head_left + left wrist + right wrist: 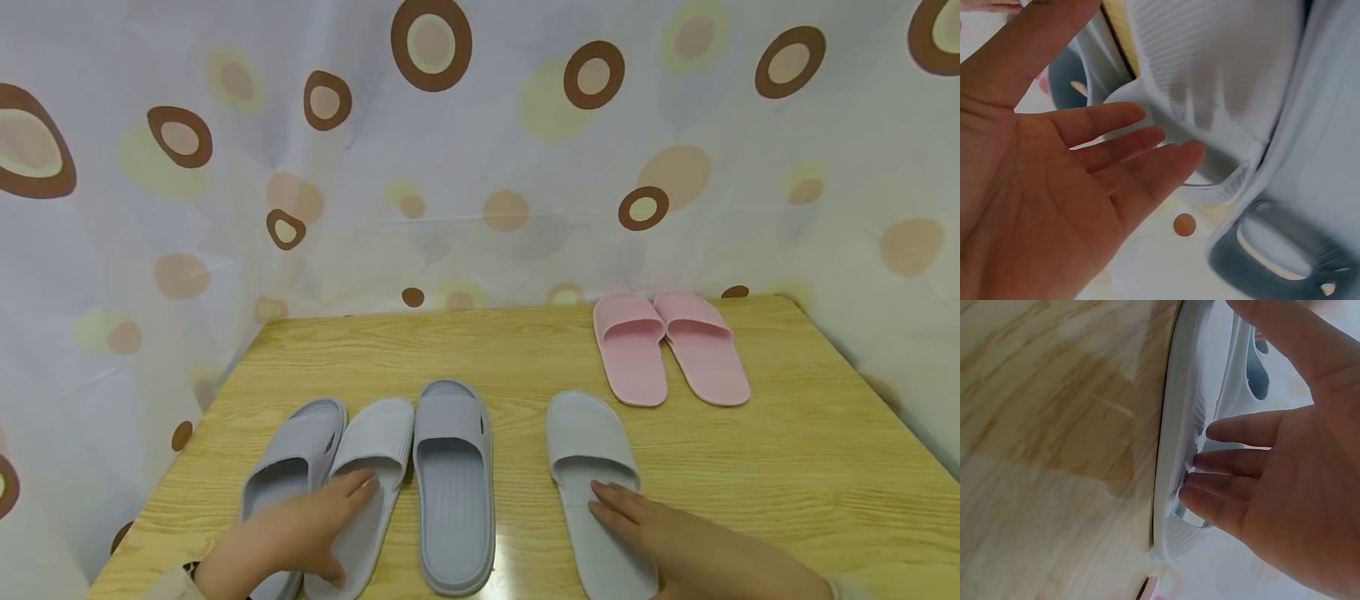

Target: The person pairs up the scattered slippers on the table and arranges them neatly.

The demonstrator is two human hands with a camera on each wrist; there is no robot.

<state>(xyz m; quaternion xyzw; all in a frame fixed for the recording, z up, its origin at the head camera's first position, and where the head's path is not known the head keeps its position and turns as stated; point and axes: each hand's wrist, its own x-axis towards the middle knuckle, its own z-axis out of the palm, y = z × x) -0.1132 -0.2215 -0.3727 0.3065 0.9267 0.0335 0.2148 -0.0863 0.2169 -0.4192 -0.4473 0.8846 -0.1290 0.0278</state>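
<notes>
My left hand is over a pale grey slide slipper, its fingers extended toward the strap opening. In the left wrist view, the fingers of that hand are loosely straight above the ribbed insole, with no grip on it. Over the matching pale slipper is my right hand. Its straight fingertips are right at the slipper's footbed in the right wrist view. A blue-grey slipper lies between the two pale ones. Another blue-grey slipper sits left of the left pale one, close against it.
A pair of pink slippers, the left one and the right one, lies at the back right. Everything stands on a wood-grain table. A patterned cloth hangs behind and at the sides.
</notes>
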